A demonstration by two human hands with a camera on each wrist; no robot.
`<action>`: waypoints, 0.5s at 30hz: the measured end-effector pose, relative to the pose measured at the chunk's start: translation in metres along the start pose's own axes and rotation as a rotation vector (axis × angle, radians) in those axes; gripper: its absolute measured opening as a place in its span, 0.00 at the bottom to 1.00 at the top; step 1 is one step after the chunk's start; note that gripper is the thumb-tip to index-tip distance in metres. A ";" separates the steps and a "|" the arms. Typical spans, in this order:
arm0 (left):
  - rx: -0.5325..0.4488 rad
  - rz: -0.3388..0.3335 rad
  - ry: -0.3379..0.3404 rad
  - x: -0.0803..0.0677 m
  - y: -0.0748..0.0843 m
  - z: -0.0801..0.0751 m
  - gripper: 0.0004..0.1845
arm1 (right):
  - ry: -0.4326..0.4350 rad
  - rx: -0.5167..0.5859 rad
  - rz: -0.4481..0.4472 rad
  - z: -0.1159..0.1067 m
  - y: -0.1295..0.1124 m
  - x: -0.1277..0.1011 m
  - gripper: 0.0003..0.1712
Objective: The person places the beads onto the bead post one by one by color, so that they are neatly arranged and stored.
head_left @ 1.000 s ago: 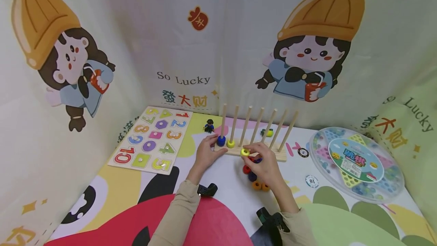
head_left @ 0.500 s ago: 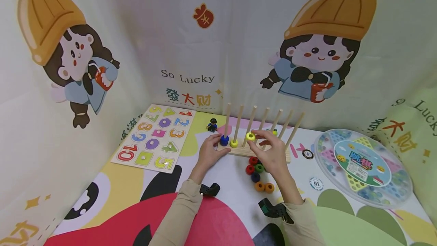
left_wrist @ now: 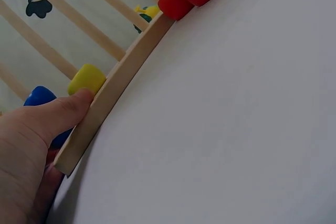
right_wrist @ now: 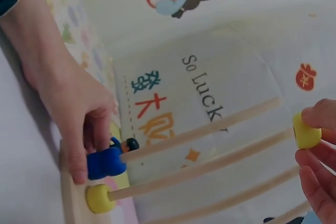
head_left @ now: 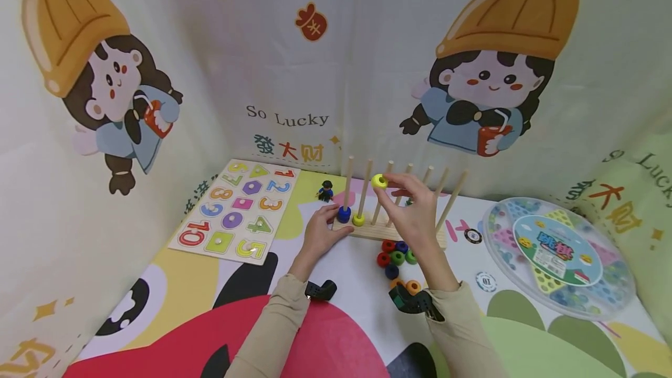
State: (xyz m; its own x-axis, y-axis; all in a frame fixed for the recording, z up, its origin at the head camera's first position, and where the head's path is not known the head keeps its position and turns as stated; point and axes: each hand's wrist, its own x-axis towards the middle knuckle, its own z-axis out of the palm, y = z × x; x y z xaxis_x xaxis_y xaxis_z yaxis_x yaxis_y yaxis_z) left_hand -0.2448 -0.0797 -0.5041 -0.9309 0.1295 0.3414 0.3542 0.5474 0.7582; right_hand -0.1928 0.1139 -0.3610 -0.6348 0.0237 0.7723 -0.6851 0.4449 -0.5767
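Observation:
My left hand grips the left end of a wooden peg rack, thumb at the front beside the lower beads. Two blue beads sit stacked on the first peg. One yellow bead is at the foot of the second. With thumb and fingertips, my right hand pinches another yellow bead close to the top of the second peg. Whether the peg tip has entered its hole, I cannot tell. The remaining pegs in sight carry no beads.
Several loose beads, red, blue, green and orange, lie in front of the rack. A number puzzle board is on the left, a toy figure behind. Right of the rack are two round chips and a round checkers box.
My right hand has lifted the yellow bead from low in front of the rack up to the height of the peg tops. My left hand stays on the rack's left end.

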 end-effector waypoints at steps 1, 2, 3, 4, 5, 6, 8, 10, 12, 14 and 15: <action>0.014 0.022 0.012 0.001 0.000 0.000 0.31 | -0.005 -0.002 -0.011 0.000 0.002 0.003 0.14; 0.018 0.039 0.022 0.001 0.000 0.000 0.31 | -0.007 -0.006 -0.022 0.000 0.001 0.006 0.14; 0.019 0.048 0.029 0.002 0.000 0.000 0.31 | -0.010 -0.011 -0.031 0.000 0.000 0.010 0.14; 0.021 0.057 0.035 0.003 0.000 -0.001 0.31 | -0.013 -0.015 -0.036 0.000 -0.002 0.013 0.15; 0.018 0.056 0.035 0.003 0.000 -0.001 0.32 | -0.015 -0.023 -0.041 0.000 -0.003 0.016 0.15; 0.015 0.051 0.034 0.003 -0.001 -0.001 0.32 | -0.015 -0.033 -0.044 0.000 -0.004 0.019 0.15; -0.002 0.026 0.020 0.003 -0.001 -0.002 0.32 | -0.012 -0.060 -0.047 0.000 -0.006 0.023 0.15; -0.009 0.004 0.005 0.003 -0.003 -0.002 0.31 | -0.013 -0.089 -0.053 0.001 -0.007 0.028 0.15; -0.013 -0.001 -0.003 0.002 -0.004 -0.001 0.31 | -0.011 -0.112 -0.056 0.003 -0.008 0.033 0.15; -0.020 0.007 -0.007 0.002 -0.004 0.000 0.31 | -0.011 -0.126 -0.057 0.004 -0.007 0.036 0.14; -0.025 0.012 -0.009 0.002 -0.004 0.001 0.30 | -0.014 -0.128 -0.053 0.005 -0.007 0.037 0.14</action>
State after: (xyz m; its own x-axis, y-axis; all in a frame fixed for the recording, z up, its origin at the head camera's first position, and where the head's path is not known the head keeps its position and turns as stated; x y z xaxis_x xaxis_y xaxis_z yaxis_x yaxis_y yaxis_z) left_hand -0.2480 -0.0809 -0.5073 -0.9272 0.1439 0.3458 0.3678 0.5249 0.7676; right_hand -0.2135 0.1073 -0.3293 -0.6043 -0.0148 0.7966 -0.6672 0.5558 -0.4958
